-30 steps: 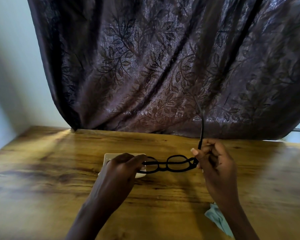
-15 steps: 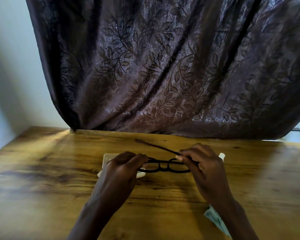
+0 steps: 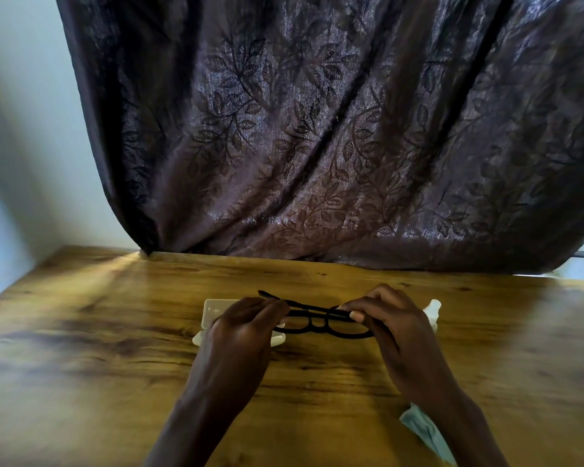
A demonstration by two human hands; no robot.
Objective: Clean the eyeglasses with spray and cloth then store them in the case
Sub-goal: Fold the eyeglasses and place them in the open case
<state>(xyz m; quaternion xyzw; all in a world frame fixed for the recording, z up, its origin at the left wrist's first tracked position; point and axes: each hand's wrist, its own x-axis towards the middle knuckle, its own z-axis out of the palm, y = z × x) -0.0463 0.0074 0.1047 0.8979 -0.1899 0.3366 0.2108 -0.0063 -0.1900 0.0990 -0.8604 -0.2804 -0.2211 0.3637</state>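
Your eyeglasses (image 3: 321, 323) are off the table (image 3: 81, 365), held between both hands, frame running left to right across your body. Left hand (image 3: 246, 326) has its fingers (image 3: 270, 310) clenched on the left end of the frame; right hand (image 3: 395, 328) pinches the right end, with the thumb on the near side. At least one temple lies folded flat along the back of the frame, its tip poking out past your left knuckles. Whether the other temple is folded I cannot tell; your hands hide the hinges.

The relation that matters: the white case (image 3: 216, 310) sits open on the table directly behind and under your left hand, mostly hidden by it. Its long axis looks roughly parallel to the frame, so no turning should be needed. The case lies forward and to the left of the glasses' middle. Your left hand is the nearer one; the right is well apart from it.

Judgement: the wiping looks finished, and storing is what remains. Expect a short shift forward and left, then down. Your left hand covers the opening, so it would have to clear first.

The spray bottle (image 3: 432, 310) stands just behind your right hand. The teal cloth (image 3: 425, 429) lies beside your right forearm, near the table's front edge.
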